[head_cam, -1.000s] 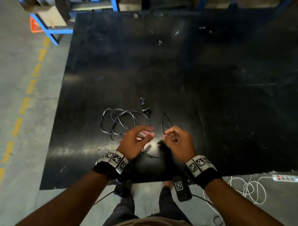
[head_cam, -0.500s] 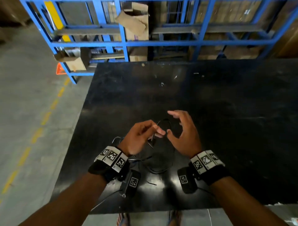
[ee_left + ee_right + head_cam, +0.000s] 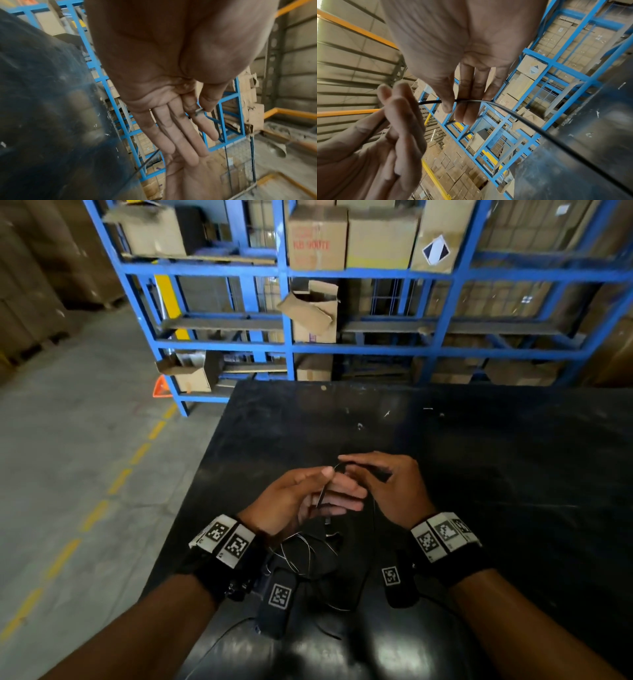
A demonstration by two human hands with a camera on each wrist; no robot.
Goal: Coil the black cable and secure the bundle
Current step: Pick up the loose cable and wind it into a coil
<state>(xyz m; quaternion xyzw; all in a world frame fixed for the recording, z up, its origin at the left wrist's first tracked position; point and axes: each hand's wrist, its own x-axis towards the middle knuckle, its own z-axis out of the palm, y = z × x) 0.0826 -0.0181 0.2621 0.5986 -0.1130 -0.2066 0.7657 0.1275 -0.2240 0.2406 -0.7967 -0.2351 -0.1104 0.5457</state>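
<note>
The thin black cable (image 3: 323, 495) is lifted above the black table (image 3: 496, 460). My left hand (image 3: 329, 479) pins it with the thumb against nearly straight fingers; the left wrist view shows the cable (image 3: 199, 112) under the thumb tip. My right hand (image 3: 344, 465), just right of the left, pinches the cable (image 3: 465, 100) between thumb and fingers. From that pinch the cable curves down to the right toward the table. Loose loops (image 3: 305, 553) hang below my left wrist, partly hidden by the wrist cameras.
Blue steel racking (image 3: 287, 347) stacked with cardboard boxes (image 3: 317, 236) stands right behind the table's far edge. The table's left edge (image 3: 191, 494) drops to a concrete floor with a dashed yellow line (image 3: 120, 481). An orange triangle (image 3: 161, 387) sits by the rack foot.
Both hands have risen from the table with the cable, and the view has tilted up to the racking. The right hand, spread open half a second ago, now pinches the cable.
</note>
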